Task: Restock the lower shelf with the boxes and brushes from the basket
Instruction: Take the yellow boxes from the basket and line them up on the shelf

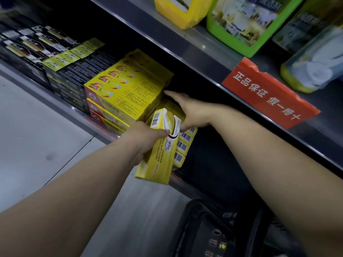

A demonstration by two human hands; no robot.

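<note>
- left hand (146,138): centre of frame, fingers curled round a yellow box (161,154), thumb across its face; box tilted, over the front edge of the lower shelf (104,134).
- right hand (189,110): just above, fingers stretched out, forefinger tip touching the yellow stack (126,89), thumb against the held box's top end.
- barcoded boxes (185,143): on the shelf, behind the held box.
- basket (204,229): dark, lower right, contents unclear.
- red sign (269,93): right, on the upper shelf's edge.
</note>
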